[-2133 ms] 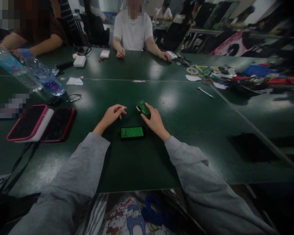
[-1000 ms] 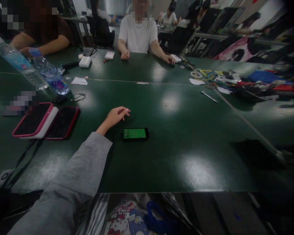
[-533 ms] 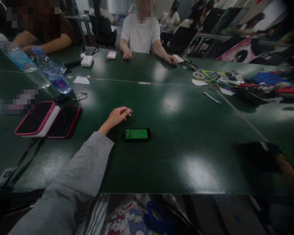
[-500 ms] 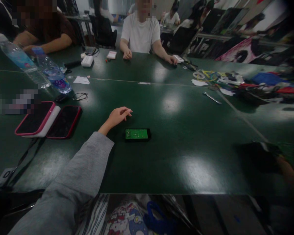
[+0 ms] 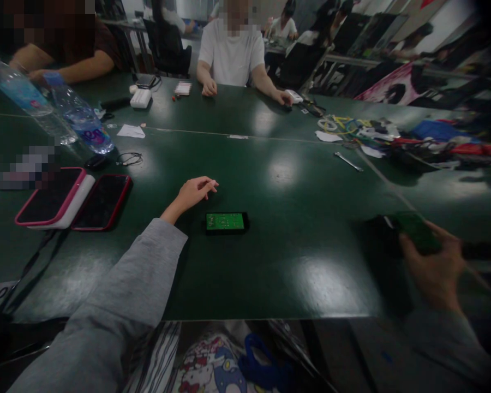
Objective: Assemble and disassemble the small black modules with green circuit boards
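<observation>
My left hand (image 5: 195, 191) rests on the dark green table, fingers loosely bent and holding nothing. Just in front of my wrist lies a small black case with a green circuit board (image 5: 225, 221) in it. Over at the right, my right hand (image 5: 433, 262) grips another green circuit board (image 5: 416, 232) with a dark part at its left end. Motion blurs this second board, and its details cannot be made out. It appears to be held above the table.
Two phones (image 5: 102, 202) and two water bottles (image 5: 82, 120) are on the left. A wrench (image 5: 348, 161) lies right of centre, before a heap of cables and tools (image 5: 417, 136). A person in a white shirt (image 5: 231, 52) sits opposite; another person's arms (image 5: 65, 68) rest at far left.
My right hand has come into view from the right edge, moving left with the circuit board. My left hand and the board beside it stay put; the view has shifted slightly.
</observation>
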The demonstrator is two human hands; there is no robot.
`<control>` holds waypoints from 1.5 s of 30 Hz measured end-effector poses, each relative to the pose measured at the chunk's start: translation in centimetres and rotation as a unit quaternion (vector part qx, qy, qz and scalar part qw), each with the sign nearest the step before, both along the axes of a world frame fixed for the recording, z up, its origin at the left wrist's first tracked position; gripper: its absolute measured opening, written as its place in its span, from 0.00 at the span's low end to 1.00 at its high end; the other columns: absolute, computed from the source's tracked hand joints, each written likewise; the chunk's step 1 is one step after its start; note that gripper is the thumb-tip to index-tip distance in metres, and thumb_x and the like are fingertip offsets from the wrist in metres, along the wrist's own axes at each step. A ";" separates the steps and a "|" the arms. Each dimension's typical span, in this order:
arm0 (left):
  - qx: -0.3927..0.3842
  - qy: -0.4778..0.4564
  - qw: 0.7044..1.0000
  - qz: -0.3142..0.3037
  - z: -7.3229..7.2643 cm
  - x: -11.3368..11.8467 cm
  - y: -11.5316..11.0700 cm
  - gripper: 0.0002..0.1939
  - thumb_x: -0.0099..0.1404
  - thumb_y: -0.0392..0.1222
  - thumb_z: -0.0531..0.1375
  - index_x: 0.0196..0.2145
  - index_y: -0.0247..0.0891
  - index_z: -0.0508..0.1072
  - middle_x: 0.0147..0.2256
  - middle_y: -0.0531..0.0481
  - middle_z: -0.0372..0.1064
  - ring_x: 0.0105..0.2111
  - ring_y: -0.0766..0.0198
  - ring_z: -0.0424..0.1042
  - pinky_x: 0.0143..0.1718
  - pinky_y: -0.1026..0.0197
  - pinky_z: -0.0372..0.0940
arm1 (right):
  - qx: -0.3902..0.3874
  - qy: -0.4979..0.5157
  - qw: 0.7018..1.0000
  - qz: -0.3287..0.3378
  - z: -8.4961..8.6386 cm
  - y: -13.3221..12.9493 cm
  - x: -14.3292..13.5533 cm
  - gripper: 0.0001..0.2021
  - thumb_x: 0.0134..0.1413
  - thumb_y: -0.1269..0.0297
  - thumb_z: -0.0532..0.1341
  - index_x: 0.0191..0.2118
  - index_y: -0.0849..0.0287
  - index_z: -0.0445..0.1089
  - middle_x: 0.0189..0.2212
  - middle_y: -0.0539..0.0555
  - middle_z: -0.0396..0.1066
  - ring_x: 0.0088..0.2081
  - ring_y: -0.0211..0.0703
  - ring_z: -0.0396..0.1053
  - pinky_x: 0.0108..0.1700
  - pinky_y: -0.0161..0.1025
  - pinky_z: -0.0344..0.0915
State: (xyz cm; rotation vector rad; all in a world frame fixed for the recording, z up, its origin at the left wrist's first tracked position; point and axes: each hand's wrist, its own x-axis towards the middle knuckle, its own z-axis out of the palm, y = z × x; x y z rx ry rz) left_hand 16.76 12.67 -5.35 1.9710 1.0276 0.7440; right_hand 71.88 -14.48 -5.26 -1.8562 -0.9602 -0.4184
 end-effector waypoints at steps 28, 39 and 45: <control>-0.020 -0.029 0.999 -0.008 -0.6 -0.1 0.2 0.17 0.69 0.51 0.59 0.48 0.38 0.75 0.41 0.44 0.79 0.30 0.66 0.75 0.32 0.62 0.69 | -0.049 -0.053 0.885 0.461 -0.1 20.8 -29.4 0.22 0.65 0.51 0.58 0.60 0.54 0.64 0.55 0.59 0.70 0.56 0.54 0.67 0.60 0.58 0.65; -0.017 -0.010 1.000 -0.005 -0.1 -0.1 -0.1 0.16 0.69 0.50 0.59 0.49 0.38 0.75 0.42 0.44 0.79 0.28 0.67 0.74 0.33 0.61 0.69 | -0.089 -0.076 0.882 0.456 -0.3 20.8 -29.4 0.26 0.66 0.45 0.55 0.63 0.54 0.63 0.55 0.61 0.68 0.57 0.56 0.64 0.60 0.60 0.62; -0.013 -0.011 1.000 -0.003 -0.3 0.0 0.2 0.16 0.70 0.51 0.58 0.46 0.38 0.77 0.40 0.45 0.79 0.26 0.68 0.72 0.32 0.62 0.68 | -0.088 -0.102 0.881 0.454 -0.6 20.8 -29.4 0.28 0.69 0.46 0.52 0.65 0.59 0.61 0.55 0.64 0.68 0.56 0.56 0.64 0.59 0.57 0.63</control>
